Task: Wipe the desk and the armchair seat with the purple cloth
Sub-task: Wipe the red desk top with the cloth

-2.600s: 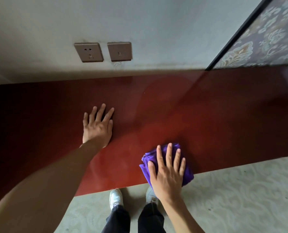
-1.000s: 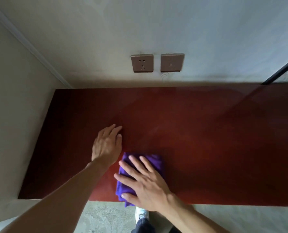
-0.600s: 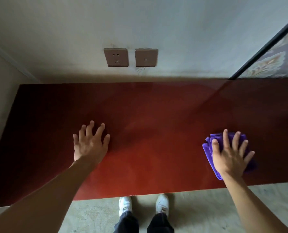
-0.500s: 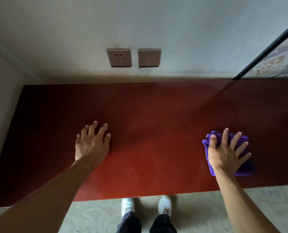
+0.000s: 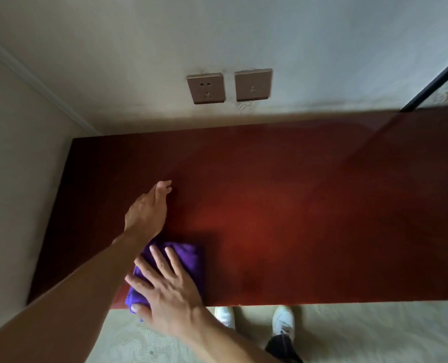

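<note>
Pale walls meet in a corner at the worktop's (image 5: 309, 205) far left, and two brown wall plates hang side by side above its far edge: a socket (image 5: 206, 88) and a blank-looking plate (image 5: 253, 85) just to its right. A dark frame (image 5: 437, 82) with patterned fabric behind it cuts across the far right corner. Only one view, from the head, is given.

Glossy and dark red, the worktop runs from the left wall out past the right side of the picture, with its left end in shadow. The cloth (image 5: 188, 260), purple and folded, lies at the near edge toward the left end, and one corner of it hangs slightly over that edge. The right hand (image 5: 165, 289) lies flat on the cloth, fingers spread and pointing toward the far left, palm pressing down; the thumb reaches to the near edge. The left hand (image 5: 147, 210) is just beyond the cloth toward the far edge, fingers straight and held close together, turned edge-on; whether it touches the worktop I cannot tell. Its forearm crosses over the cloth's left part.

Below the near edge, pale patterned carpet (image 5: 374, 336) shows, with two white shoes (image 5: 283, 317) and dark trouser hems.
</note>
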Demonstrator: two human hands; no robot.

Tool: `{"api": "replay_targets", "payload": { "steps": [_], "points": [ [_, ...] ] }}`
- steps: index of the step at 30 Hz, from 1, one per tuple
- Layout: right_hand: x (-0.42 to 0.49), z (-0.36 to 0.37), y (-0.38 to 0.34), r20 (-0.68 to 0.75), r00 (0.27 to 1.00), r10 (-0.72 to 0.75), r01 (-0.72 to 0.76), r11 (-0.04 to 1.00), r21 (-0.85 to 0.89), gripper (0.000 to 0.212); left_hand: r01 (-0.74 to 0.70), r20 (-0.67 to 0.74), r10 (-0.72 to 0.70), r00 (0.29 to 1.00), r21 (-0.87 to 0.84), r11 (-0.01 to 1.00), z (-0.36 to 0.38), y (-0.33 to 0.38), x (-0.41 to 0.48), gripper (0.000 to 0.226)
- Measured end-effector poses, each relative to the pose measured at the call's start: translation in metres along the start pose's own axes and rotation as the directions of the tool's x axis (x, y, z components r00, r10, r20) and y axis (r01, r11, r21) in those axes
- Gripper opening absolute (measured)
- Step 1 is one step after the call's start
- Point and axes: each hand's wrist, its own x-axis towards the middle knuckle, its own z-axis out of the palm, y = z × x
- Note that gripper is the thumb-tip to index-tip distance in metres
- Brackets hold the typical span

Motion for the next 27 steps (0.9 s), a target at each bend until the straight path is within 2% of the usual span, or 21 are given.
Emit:
{"api": "replay_targets", "payload": {
  "steps": [3, 5, 7, 11, 13, 16, 18, 19, 20, 21, 24, 25, 27],
  "points": [
    [-0.018, -0.01, 0.02, -0.046, 0.998, 0.033, -0.033, 0.999, -0.004, 0.063, 0.032, -0.023, -0.03, 0.999, 0.103, 0.994, 0.004, 0.006, -0.002, 0.064],
    [-0.036, -0.021, 0.052, -0.138, 0.982, 0.132, -0.127, 0.991, 0.043, 0.062, -0.001, -0.037, 0.007, 0.999, 0.16, 0.987, 0.013, 0.015, -0.006, 0.057],
    [-0.062, -0.035, 0.095, -0.223, 0.938, 0.265, -0.259, 0.964, 0.055, 0.061, -0.031, -0.022, 0.037, 0.999, 0.226, 0.974, 0.026, 0.024, -0.013, 0.051],
    [-0.134, -0.069, 0.198, -0.285, 0.793, 0.539, -0.566, 0.825, -0.015, 0.064, -0.021, 0.006, 0.021, 1.0, 0.418, 0.908, 0.045, 0.032, -0.027, 0.078],
    [-0.181, -0.086, 0.246, -0.285, 0.662, 0.693, -0.736, 0.672, -0.074, 0.065, -0.035, 0.008, 0.035, 0.999, 0.441, 0.897, 0.045, 0.028, -0.027, 0.087],
    [-0.251, -0.106, 0.298, -0.281, 0.342, 0.897, -0.937, 0.349, -0.027, 0.068, -0.061, 0.009, 0.063, 0.998, 0.427, 0.902, 0.046, 0.021, -0.026, 0.091],
    [-0.273, -0.111, 0.311, -0.242, 0.12, 0.963, -0.988, 0.139, 0.063, 0.073, -0.067, -0.001, 0.075, 0.997, 0.427, 0.902, 0.049, 0.018, -0.026, 0.092],
    [-0.275, -0.11, 0.312, -0.219, 0.048, 0.975, -0.993, 0.069, 0.091, 0.076, -0.07, -0.009, 0.081, 0.997, 0.427, 0.901, 0.051, 0.017, -0.027, 0.092],
    [-0.272, -0.108, 0.31, -0.203, 0.01, 0.979, -0.994, 0.032, 0.106, 0.079, -0.072, -0.016, 0.087, 0.996, 0.424, 0.903, 0.053, 0.017, -0.027, 0.092],
    [-0.266, -0.106, 0.304, -0.19, 0.005, 0.982, -0.994, 0.027, 0.11, 0.082, -0.072, -0.029, 0.092, 0.995, 0.422, 0.904, 0.055, 0.017, -0.028, 0.092],
    [-0.232, -0.095, 0.273, -0.182, 0.061, 0.981, -0.993, 0.078, 0.088, 0.089, -0.082, -0.017, 0.098, 0.995, 0.407, 0.91, 0.055, 0.015, -0.028, 0.089],
    [-0.217, -0.091, 0.259, -0.191, 0.099, 0.977, -0.991, 0.115, 0.071, 0.089, -0.095, -0.004, 0.106, 0.994, 0.408, 0.908, 0.055, 0.014, -0.028, 0.088],
    [-0.179, -0.083, 0.224, -0.211, 0.223, 0.952, -0.971, 0.236, 0.038, 0.086, -0.112, 0.013, 0.117, 0.993, 0.412, 0.905, 0.05, 0.009, -0.027, 0.083]
  ]
}}
